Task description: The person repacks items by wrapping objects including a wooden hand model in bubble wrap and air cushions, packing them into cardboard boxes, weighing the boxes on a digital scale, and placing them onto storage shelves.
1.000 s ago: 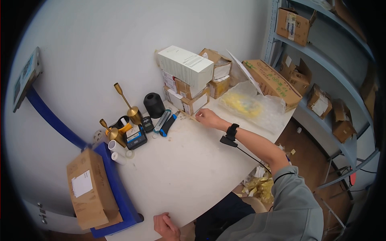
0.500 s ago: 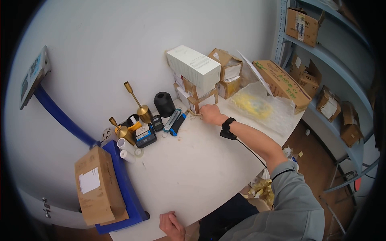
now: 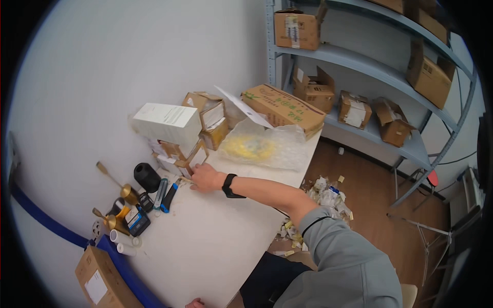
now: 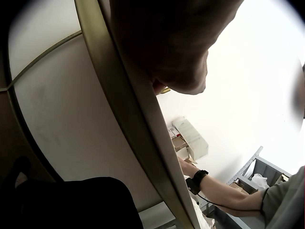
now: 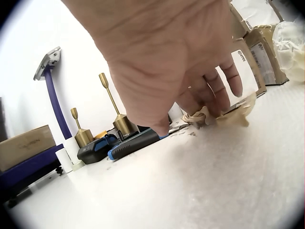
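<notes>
My right hand (image 3: 207,178) reaches to the table beside the stacked boxes; in the right wrist view the hand (image 5: 167,62) has its fingers bent down at crumpled brown scraps (image 5: 233,117), the thumb apart from them. Whether it grips any scrap is not clear. A blue-and-black cutter (image 3: 169,198) lies left of this hand, next to a grey-blue one. Only part of my left hand (image 3: 195,303) shows at the near table edge; in the left wrist view the hand (image 4: 176,52) is dark, its fingers mostly hidden, with no held object visible.
Behind my right hand a white box (image 3: 169,119) tops the stacked cartons. Yellow items in bubble wrap (image 3: 262,146) lie to the right, before a long carton (image 3: 282,109). Brass holders (image 3: 129,194), a black device (image 3: 137,220) and white rolls (image 3: 120,237) stand left. Shelves (image 3: 359,64) hold cartons.
The head view has swung to the right, showing more shelf and floor. My right hand has moved in against the scraps by the box stack, its fingers lower. My left hand has mostly slipped out of the head view.
</notes>
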`<action>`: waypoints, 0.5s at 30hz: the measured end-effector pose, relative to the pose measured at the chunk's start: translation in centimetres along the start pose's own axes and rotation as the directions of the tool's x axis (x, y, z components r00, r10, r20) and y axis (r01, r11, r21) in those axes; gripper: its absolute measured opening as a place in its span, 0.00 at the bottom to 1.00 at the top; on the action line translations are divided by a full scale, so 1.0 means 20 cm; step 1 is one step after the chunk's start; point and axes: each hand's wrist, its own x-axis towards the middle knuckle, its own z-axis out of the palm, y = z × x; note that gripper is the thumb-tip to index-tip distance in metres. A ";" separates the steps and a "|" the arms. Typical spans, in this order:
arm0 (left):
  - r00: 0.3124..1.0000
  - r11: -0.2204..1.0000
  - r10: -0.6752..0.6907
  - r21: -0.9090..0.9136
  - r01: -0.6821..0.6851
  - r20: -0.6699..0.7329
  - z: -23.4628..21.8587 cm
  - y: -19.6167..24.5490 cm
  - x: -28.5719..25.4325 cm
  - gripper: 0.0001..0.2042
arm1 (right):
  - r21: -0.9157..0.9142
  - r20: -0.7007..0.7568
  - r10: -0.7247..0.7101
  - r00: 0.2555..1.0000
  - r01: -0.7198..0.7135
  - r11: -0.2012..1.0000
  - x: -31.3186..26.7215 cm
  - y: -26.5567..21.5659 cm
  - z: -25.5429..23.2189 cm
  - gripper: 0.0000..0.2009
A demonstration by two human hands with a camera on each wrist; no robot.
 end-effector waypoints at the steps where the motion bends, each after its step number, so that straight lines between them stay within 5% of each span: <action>1: 1.000 1.000 0.026 -0.018 -0.026 0.018 0.00 0.01 0.01 0.15 | -0.013 -0.097 -0.036 0.995 0.035 0.999 -0.02 -0.02 0.01 0.19; 4: 0.999 0.999 0.039 -0.002 -0.039 -0.011 0.02 0.02 0.03 0.14 | -0.089 -0.137 -0.141 0.980 0.129 0.988 0.05 -0.01 0.13 0.12; 6: 0.996 0.998 -0.050 -0.023 0.052 0.073 0.03 -0.07 -0.03 0.17 | 0.007 -0.158 -0.073 0.985 0.076 0.997 0.05 -0.02 0.11 0.08; 7: 0.995 0.993 0.104 -0.055 -0.104 -0.009 0.03 0.03 0.04 0.10 | 0.057 -0.247 -0.135 0.960 0.153 0.987 0.16 0.06 0.31 0.09; 9: 0.998 0.997 0.061 -0.047 -0.062 -0.023 0.01 0.06 0.04 0.08 | 0.056 -0.185 -0.061 0.981 0.072 0.996 0.21 0.05 0.31 0.08; 12: 0.996 0.995 0.057 -0.073 -0.062 -0.074 -0.02 0.11 0.08 0.04 | 0.022 -0.084 -0.070 0.994 0.072 0.997 0.15 -0.01 0.17 0.10; 15: 0.997 0.994 0.006 -0.109 -0.015 -0.081 -0.03 0.12 0.08 0.04 | -0.069 -0.200 -0.089 0.976 0.076 0.995 0.01 -0.14 -0.03 0.23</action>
